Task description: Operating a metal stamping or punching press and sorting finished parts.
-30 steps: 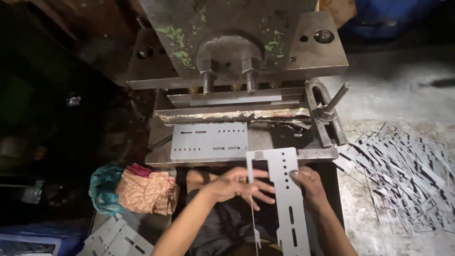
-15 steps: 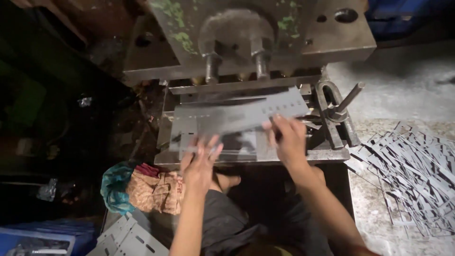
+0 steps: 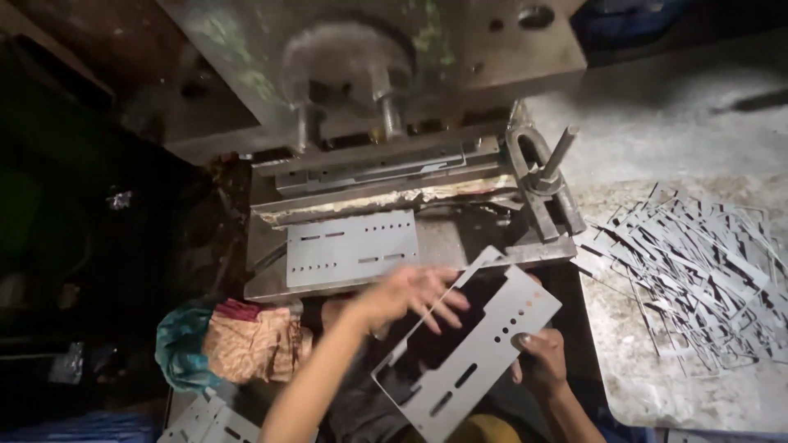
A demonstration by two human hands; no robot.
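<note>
My right hand (image 3: pixel 542 359) grips the lower right edge of a grey punched metal sheet (image 3: pixel 484 349). The sheet has a large cutout, slots and small holes, and it is tilted in front of the press. My left hand (image 3: pixel 410 295) is blurred, with its fingers spread over the sheet's thin upper edge and the cutout. A flat punched plate (image 3: pixel 353 246) with slots lies on the press bed (image 3: pixel 460 246), just beyond my left hand. Above it stands the press head (image 3: pixel 369 66) with its two guide posts.
A pile of thin metal offcuts (image 3: pixel 698 262) covers the worn table (image 3: pixel 657 385) at the right. A clamp with a bolt (image 3: pixel 546 172) sits at the bed's right end. An orange and teal cloth (image 3: pixel 238 340) lies lower left, above several stacked plates (image 3: pixel 205 422).
Both hands were on the press bed half a second ago. They have come back toward me, the right hand with the cut-out sheet, and a punched plate now lies on the bed.
</note>
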